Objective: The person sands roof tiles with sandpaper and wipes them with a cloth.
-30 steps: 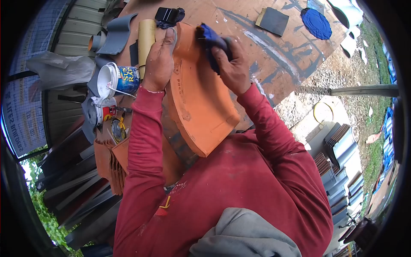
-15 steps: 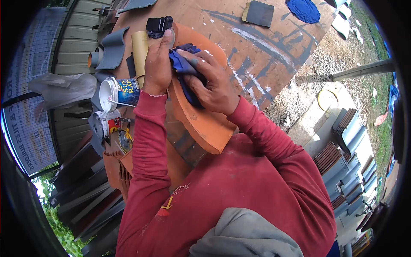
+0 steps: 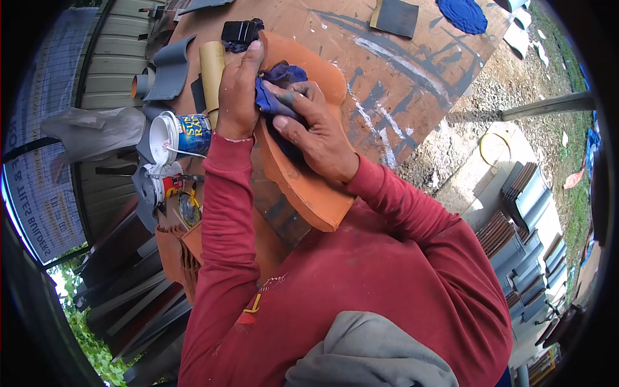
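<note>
An orange clay roof tile (image 3: 303, 192), curved and tilted, rises from near my body over the board. My left hand (image 3: 237, 97) grips its left edge, thumb pointing up; the fingers behind the tile are hidden. In my right hand (image 3: 319, 132) is a bunched dark blue cloth (image 3: 274, 97), pressed against the tile's face beside my left hand. Part of the cloth lies in dark shadow under my palm. Just beyond my left thumb lies a black item with a shiny band (image 3: 240, 33), its kind unclear.
A paint-smeared wooden board (image 3: 400, 97) bears a sandpaper sheet (image 3: 394, 18), a blue cloth (image 3: 462, 15) and a tan roll (image 3: 211, 71). To the left are paint buckets (image 3: 184, 134) and a grey tile (image 3: 169, 69). Stacked grey tiles (image 3: 516, 258) stand right.
My right hand has shifted slightly on the tile, and its fingers have bunched the cloth closer. My left hand keeps its grip on the tile's edge.
</note>
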A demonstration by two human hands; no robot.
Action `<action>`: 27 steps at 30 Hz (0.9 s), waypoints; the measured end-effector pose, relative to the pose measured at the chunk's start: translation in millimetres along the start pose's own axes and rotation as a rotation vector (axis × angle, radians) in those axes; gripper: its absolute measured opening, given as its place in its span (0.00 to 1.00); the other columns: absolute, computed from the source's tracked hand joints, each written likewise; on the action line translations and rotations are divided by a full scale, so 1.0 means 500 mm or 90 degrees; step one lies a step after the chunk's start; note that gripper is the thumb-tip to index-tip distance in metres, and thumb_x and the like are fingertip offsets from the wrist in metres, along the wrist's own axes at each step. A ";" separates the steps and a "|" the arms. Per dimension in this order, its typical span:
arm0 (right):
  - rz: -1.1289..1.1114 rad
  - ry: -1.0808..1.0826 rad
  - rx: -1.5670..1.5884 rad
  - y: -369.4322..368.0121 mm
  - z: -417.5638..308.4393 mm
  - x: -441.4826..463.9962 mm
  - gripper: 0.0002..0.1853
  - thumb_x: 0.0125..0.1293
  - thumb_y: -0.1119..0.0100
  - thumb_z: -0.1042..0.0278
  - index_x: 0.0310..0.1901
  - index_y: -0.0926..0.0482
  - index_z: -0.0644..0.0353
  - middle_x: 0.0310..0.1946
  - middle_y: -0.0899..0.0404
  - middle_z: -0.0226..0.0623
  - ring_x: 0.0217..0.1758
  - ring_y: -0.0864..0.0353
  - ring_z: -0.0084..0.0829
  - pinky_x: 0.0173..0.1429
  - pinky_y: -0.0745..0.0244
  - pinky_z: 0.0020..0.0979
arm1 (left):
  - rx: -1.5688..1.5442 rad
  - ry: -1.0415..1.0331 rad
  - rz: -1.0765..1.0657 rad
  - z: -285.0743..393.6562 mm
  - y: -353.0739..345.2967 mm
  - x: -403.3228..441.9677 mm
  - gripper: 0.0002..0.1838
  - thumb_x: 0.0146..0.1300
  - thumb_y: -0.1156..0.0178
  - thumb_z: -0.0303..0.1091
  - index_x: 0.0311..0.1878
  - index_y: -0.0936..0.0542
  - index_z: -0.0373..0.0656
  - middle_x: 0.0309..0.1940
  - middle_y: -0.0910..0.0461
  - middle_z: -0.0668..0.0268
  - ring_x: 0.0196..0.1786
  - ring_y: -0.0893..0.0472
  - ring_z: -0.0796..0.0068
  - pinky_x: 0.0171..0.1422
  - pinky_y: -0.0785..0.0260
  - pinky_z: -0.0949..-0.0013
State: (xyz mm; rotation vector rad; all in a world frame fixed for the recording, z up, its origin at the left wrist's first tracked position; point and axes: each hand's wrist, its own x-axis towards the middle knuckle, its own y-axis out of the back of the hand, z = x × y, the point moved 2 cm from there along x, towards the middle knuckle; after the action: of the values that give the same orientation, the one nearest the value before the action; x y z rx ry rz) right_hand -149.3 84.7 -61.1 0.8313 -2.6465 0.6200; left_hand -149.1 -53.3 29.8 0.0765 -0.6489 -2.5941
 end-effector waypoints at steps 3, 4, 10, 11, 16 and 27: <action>-0.291 -0.137 0.154 0.060 -0.049 -0.069 0.24 0.73 0.37 0.66 0.69 0.19 0.55 0.56 0.23 0.40 0.68 0.31 0.41 0.76 0.43 0.42 | 0.054 -0.114 -0.022 -0.034 0.011 0.012 0.29 0.85 0.54 0.51 0.56 0.16 0.32 0.50 0.12 0.62 0.50 0.17 0.78 0.60 0.27 0.72; -0.350 -0.154 0.165 0.085 -0.052 -0.096 0.23 0.72 0.37 0.66 0.68 0.18 0.56 0.55 0.23 0.40 0.66 0.30 0.41 0.76 0.42 0.42 | 0.029 -0.106 -0.019 -0.043 0.018 0.013 0.29 0.85 0.54 0.51 0.57 0.16 0.32 0.50 0.12 0.63 0.50 0.17 0.78 0.60 0.27 0.72; -0.272 -0.454 0.068 0.251 0.077 -0.218 0.16 0.67 0.44 0.71 0.52 0.14 0.64 0.53 0.21 0.41 0.55 0.23 0.33 0.60 0.30 0.36 | -0.010 -0.090 -0.007 -0.046 0.026 -0.006 0.28 0.85 0.53 0.51 0.58 0.15 0.32 0.50 0.12 0.64 0.50 0.17 0.78 0.61 0.27 0.73; -0.272 -0.455 0.062 0.263 0.106 -0.232 0.16 0.67 0.44 0.71 0.52 0.14 0.64 0.53 0.21 0.41 0.55 0.23 0.33 0.60 0.30 0.36 | -0.015 -0.090 -0.016 -0.047 0.024 -0.006 0.28 0.85 0.53 0.51 0.57 0.15 0.32 0.50 0.12 0.65 0.50 0.17 0.79 0.61 0.27 0.73; -0.074 -0.367 0.071 0.177 -0.012 -0.157 0.19 0.71 0.43 0.70 0.61 0.15 0.60 0.51 0.22 0.39 0.51 0.22 0.32 0.58 0.28 0.34 | 0.030 -0.059 0.013 -0.027 0.013 0.001 0.29 0.85 0.53 0.52 0.55 0.15 0.33 0.48 0.13 0.67 0.48 0.19 0.79 0.59 0.28 0.74; -0.290 -0.376 -0.088 0.214 0.123 -0.189 0.14 0.75 0.39 0.67 0.57 0.14 0.62 0.49 0.20 0.39 0.59 0.22 0.37 0.66 0.30 0.38 | -0.108 0.040 0.043 -0.076 0.064 -0.011 0.30 0.85 0.54 0.55 0.59 0.16 0.33 0.51 0.13 0.64 0.51 0.16 0.77 0.61 0.27 0.72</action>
State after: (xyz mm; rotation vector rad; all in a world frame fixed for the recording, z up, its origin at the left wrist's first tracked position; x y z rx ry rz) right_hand -147.9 178.3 -185.1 1.7177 -2.7713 0.0701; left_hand -124.6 -92.3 10.5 0.0801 -0.4005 -2.5583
